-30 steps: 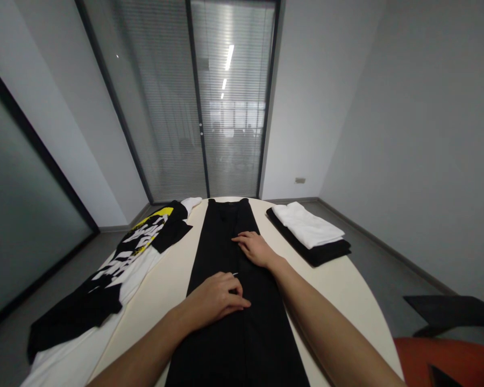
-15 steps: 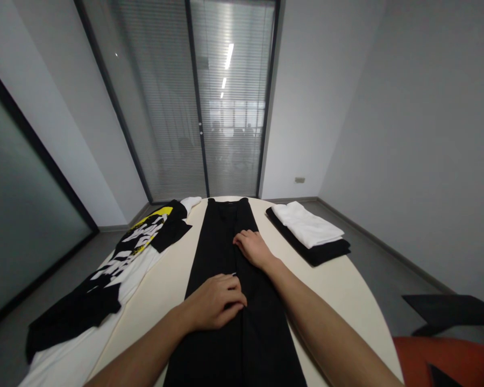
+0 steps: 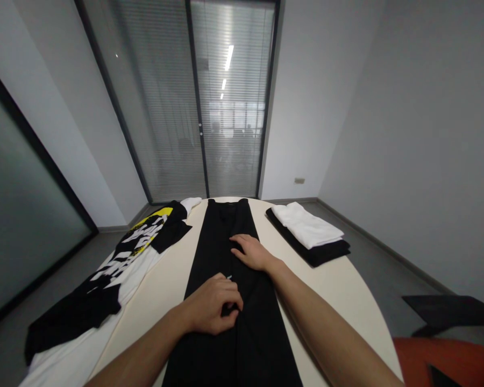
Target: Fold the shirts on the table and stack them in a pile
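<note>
A pair of black trousers [image 3: 210, 247] lies lengthwise down the middle of the table, waistband at the far end, with a lengthwise line along its middle. On its nearer part rests my left hand [image 3: 215, 303], fingers curled and thumb drawn in toward the index finger. Whether cloth is pinched there, I cannot tell. A tiny pale spot shows by its knuckles, too small to name. Farther up, my right hand [image 3: 252, 251] lies palm down on the trousers, fingers stretched out to the left and thumb apart.
Along the left edge of the pale round table [image 3: 367, 306] lie black, white and yellow printed clothes [image 3: 133, 242]. On the right, a folded white garment [image 3: 308, 224] sits on a folded black one [image 3: 318, 255]. An orange chair [image 3: 443, 360] stands at lower right.
My right hand has flattened, its fingers stretching out and its thumb coming into view. My left hand has shifted slightly left and curled more. The trousers' middle line has moved a little left.
</note>
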The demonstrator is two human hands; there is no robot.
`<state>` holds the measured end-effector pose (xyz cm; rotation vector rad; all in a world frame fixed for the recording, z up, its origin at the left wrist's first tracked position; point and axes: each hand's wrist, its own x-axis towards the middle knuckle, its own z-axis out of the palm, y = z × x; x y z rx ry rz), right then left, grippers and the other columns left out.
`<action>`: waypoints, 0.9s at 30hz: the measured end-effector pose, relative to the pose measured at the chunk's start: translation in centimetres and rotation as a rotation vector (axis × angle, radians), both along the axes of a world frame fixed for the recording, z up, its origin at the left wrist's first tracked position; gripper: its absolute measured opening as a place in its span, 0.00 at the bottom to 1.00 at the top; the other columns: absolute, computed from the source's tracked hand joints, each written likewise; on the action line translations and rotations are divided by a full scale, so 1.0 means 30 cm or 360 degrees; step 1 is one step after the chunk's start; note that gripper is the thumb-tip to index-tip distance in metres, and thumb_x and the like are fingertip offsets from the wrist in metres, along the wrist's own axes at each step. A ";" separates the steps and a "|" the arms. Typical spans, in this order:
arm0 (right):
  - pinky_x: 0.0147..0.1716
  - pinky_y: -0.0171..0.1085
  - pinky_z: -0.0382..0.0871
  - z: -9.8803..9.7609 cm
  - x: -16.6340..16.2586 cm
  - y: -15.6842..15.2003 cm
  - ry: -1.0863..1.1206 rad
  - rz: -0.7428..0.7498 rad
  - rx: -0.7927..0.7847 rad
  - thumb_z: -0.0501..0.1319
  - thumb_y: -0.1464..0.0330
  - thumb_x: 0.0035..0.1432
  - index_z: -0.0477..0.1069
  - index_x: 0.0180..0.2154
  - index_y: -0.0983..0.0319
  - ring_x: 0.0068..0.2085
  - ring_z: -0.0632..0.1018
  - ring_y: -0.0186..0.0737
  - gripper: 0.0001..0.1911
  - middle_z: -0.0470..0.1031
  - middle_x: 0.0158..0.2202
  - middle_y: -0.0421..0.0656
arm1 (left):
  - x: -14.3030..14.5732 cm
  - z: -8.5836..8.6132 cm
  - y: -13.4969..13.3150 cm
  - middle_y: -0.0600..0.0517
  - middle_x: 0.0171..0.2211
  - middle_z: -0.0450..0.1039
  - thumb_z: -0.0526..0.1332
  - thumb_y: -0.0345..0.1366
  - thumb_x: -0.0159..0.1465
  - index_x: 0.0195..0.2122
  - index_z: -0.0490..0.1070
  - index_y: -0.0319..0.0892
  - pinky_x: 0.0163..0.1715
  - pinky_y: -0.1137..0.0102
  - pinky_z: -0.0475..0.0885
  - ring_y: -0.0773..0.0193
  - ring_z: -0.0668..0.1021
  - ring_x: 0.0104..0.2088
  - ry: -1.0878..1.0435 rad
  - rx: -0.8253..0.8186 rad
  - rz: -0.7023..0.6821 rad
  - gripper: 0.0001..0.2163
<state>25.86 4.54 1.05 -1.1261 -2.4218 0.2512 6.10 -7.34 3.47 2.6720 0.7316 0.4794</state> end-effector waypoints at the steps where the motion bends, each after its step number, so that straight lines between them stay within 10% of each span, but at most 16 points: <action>1: 0.59 0.46 0.61 0.002 0.002 0.000 -0.0012 0.0016 -0.0001 0.56 0.64 0.67 0.68 0.58 0.61 0.59 0.69 0.46 0.20 0.70 0.58 0.50 | 0.000 -0.001 0.001 0.57 0.29 0.72 0.61 0.28 0.56 0.35 0.74 0.45 0.42 0.67 0.62 0.67 0.75 0.32 0.0003 -0.0013 -0.0001 0.07; 20: 0.46 0.36 0.66 0.055 -0.015 0.026 -0.0243 -0.0338 -0.0035 0.48 0.70 0.70 0.64 0.63 0.57 0.45 0.76 0.41 0.23 0.72 0.48 0.48 | 0.032 -0.003 -0.027 0.62 0.23 0.65 0.67 0.29 0.55 0.36 0.79 0.48 0.41 0.74 0.63 0.73 0.73 0.28 -0.0046 -0.0382 -0.0120 0.09; 27: 0.37 0.34 0.65 0.060 -0.036 0.043 -0.0242 -0.0490 -0.0057 0.52 0.67 0.69 0.74 0.46 0.56 0.41 0.77 0.39 0.12 0.72 0.46 0.44 | 0.030 0.005 -0.027 0.62 0.23 0.65 0.68 0.30 0.56 0.35 0.80 0.48 0.43 0.74 0.64 0.74 0.73 0.27 -0.0048 -0.0487 -0.0125 0.06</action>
